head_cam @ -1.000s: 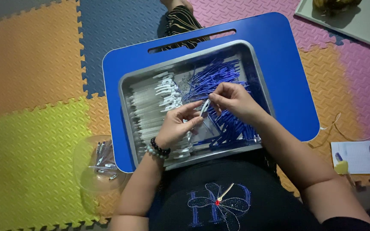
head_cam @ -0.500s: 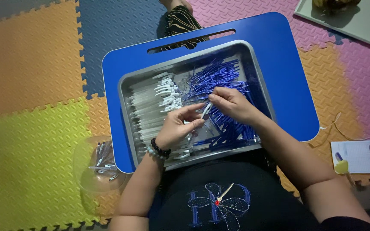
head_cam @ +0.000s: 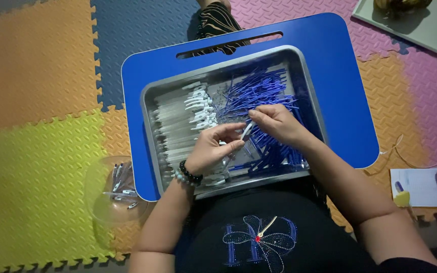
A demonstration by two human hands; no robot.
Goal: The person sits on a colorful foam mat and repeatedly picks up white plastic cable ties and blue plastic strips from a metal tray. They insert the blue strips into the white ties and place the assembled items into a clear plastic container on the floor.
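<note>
A metal tray [head_cam: 150, 121] rests on a blue lap table [head_cam: 340, 60]. It holds a pile of white pen barrels [head_cam: 178, 126] on the left and a heap of blue pen refills [head_cam: 259, 91] on the right. My left hand [head_cam: 211, 149] and my right hand [head_cam: 276, 124] meet over the tray's middle. Both pinch one white pen part [head_cam: 247, 131] between their fingertips. A beaded bracelet sits on my left wrist.
A clear plastic bowl [head_cam: 115, 189] with a few assembled pens stands on the yellow foam mat left of my lap. A grey tray [head_cam: 421, 30] lies at the top right. Paper and a small yellow object [head_cam: 403, 197] lie at the right.
Both hands stay together over the tray's middle with the pen part; only small finger shifts show.
</note>
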